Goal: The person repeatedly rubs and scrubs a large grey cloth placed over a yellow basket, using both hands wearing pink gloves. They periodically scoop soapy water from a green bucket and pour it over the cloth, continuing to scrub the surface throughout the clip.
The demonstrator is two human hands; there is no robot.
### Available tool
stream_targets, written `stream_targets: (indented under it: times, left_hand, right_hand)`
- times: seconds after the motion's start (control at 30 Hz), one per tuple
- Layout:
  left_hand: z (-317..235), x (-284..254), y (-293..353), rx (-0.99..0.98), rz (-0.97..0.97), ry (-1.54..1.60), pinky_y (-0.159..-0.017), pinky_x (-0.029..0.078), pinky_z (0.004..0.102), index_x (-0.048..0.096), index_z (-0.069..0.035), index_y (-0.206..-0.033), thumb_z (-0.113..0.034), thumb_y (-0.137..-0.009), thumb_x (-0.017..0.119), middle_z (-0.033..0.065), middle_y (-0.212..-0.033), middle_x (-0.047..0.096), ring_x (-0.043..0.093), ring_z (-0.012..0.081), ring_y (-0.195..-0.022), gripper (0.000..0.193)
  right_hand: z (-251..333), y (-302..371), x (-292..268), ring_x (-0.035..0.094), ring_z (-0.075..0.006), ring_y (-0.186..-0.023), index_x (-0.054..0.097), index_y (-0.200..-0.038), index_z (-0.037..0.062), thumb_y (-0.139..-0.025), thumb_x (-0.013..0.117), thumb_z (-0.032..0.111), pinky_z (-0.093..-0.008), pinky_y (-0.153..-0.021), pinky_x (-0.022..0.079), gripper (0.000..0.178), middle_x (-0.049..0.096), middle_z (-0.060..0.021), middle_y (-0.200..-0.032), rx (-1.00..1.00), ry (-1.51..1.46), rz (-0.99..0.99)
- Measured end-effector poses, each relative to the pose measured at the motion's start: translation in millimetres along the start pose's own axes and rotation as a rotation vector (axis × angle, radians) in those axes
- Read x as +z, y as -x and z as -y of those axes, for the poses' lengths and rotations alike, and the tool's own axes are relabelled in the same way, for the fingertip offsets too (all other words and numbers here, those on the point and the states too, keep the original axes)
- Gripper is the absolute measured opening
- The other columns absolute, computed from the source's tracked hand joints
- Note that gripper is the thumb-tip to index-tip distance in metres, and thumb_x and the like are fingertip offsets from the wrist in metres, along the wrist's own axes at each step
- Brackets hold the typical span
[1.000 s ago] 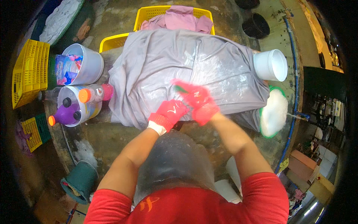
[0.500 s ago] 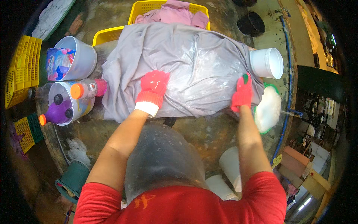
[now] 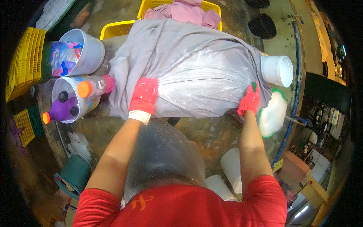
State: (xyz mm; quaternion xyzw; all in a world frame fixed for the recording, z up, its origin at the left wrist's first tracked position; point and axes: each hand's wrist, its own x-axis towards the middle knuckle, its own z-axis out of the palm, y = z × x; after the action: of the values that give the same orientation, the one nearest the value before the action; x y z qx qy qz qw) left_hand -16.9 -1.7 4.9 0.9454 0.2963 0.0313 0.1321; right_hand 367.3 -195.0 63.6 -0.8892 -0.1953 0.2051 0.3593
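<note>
Here, 2 hands [image 3: 145,92] [image 3: 250,99] on cloth [image 3: 200,73]

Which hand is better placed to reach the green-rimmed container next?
Probably the right hand: it holds the gray cloth close beside that green-rimmed container, while the left hand grips it much farther away.
</note>
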Motion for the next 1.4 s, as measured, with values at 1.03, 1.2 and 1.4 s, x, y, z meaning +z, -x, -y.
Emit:
stream_targets:
  times: [1.03, 1.2, 1.4]
  left_hand:
    - [-28.9, 38.3, 4.8, 0.212, -0.297, 0.240, -0.123, 0.032, 0.0643, 0.072, -0.012, -0.084, -0.029, -0.083, 0.079, 0.0156, -0.157, 0.060, 0.049, 0.0383, -0.151, 0.018]
    - [-26.8, 30.2, 4.6, 0.153, -0.326, 0.249, -0.124, 0.033, 0.0620, 0.074, -0.010, -0.081, -0.034, -0.086, 0.079, 0.0172, -0.153, 0.063, 0.050, 0.0385, -0.149, 0.025]
    - [-22.4, 11.8, 4.9, 0.037, -0.308, 0.305, -0.125, 0.033, 0.0599, 0.073, -0.007, -0.073, -0.041, -0.088, 0.079, 0.0183, -0.152, 0.064, 0.050, 0.0390, -0.150, 0.037]
  right_hand:
    - [3.9, -27.6, 2.6, 0.070, -0.0398, -0.123, 0.047, -0.163, 0.0115, -0.111, 0.052, 0.026, -0.0501, -0.104, 0.055, 0.054, 0.065, -0.0226, -0.146, -0.204, 0.678, -0.019]
    - [36.0, 46.4, 113.4, 0.066, -0.0363, -0.132, 0.053, -0.159, 0.0086, -0.108, 0.051, 0.021, -0.0475, -0.109, 0.053, 0.052, 0.051, -0.0205, -0.164, -1.038, 1.413, -0.027]
    - [25.6, 7.1, 65.3, 0.065, -0.0350, -0.135, 0.053, -0.160, 0.0092, -0.108, 0.052, 0.013, -0.0441, -0.111, 0.051, 0.052, 0.052, -0.0186, -0.163, -0.739, 0.760, 0.186]
